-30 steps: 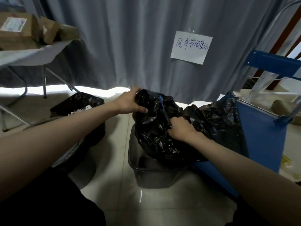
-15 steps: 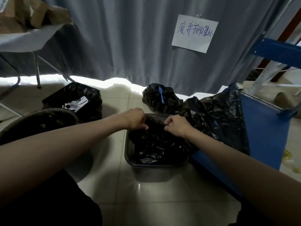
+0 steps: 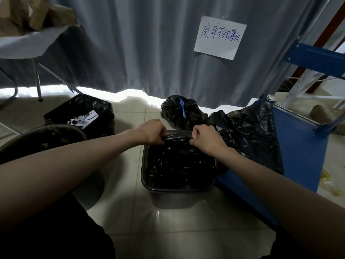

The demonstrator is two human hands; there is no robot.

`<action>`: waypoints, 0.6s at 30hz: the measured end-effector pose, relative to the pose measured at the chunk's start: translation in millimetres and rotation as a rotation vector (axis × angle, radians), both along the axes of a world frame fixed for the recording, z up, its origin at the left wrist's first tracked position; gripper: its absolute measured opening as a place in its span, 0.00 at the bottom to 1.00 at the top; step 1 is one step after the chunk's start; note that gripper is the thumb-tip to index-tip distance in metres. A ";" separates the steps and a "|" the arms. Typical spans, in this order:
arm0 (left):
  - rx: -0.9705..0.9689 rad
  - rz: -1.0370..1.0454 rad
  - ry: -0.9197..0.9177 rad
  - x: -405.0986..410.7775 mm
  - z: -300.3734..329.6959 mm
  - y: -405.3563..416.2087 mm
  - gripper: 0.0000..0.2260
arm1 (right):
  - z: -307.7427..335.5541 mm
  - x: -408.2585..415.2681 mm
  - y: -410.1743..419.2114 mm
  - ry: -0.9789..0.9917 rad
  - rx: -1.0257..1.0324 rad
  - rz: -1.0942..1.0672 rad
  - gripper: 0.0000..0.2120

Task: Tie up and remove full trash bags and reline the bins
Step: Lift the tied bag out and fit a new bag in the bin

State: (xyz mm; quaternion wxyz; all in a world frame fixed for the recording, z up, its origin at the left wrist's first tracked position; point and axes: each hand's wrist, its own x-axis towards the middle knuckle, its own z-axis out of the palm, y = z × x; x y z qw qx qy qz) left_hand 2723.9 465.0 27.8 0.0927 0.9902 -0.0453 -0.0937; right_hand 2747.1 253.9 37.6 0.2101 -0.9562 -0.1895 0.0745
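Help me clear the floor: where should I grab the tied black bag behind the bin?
Take the tied bag by its gathered neck, where the blue tie cinches it, coming down from above. The top is bunched narrow there, so it should be easier to grip than the bulging sides.

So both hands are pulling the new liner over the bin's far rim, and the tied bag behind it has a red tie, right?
Not quite: the tie is blue, not red, as the head view shows. The rest holds: the left hand and right hand grip the liner at the bin's far rim, with the tied bag behind.
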 end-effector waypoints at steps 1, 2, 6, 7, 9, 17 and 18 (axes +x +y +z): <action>-0.027 0.017 0.007 -0.3 1.5 -1.2 0.07 | 0.1 -0.8 -2.5 -0.016 -0.051 0.002 0.12; -0.052 0.034 0.006 -0.8 3.6 -1.9 0.07 | -0.1 -1.3 -4.7 -0.032 -0.085 0.001 0.11; -0.133 0.097 -0.029 -1.4 10.4 1.7 0.09 | 3.6 -0.1 -9.3 -0.050 -0.081 -0.068 0.07; -0.151 0.114 -0.036 -1.6 11.6 3.9 0.09 | 5.1 1.7 -10.2 -0.060 -0.057 -0.103 0.06; -0.198 0.154 -0.045 -2.2 14.2 8.9 0.09 | 7.5 6.7 -12.8 -0.085 0.000 -0.179 0.07; -0.632 0.219 0.027 -1.5 36.9 16.0 0.07 | -10.6 14.6 -12.7 0.140 -0.026 -0.069 0.05; -0.682 0.238 0.033 -1.0 38.5 15.4 0.07 | -13.5 13.7 -10.5 0.171 -0.036 -0.042 0.06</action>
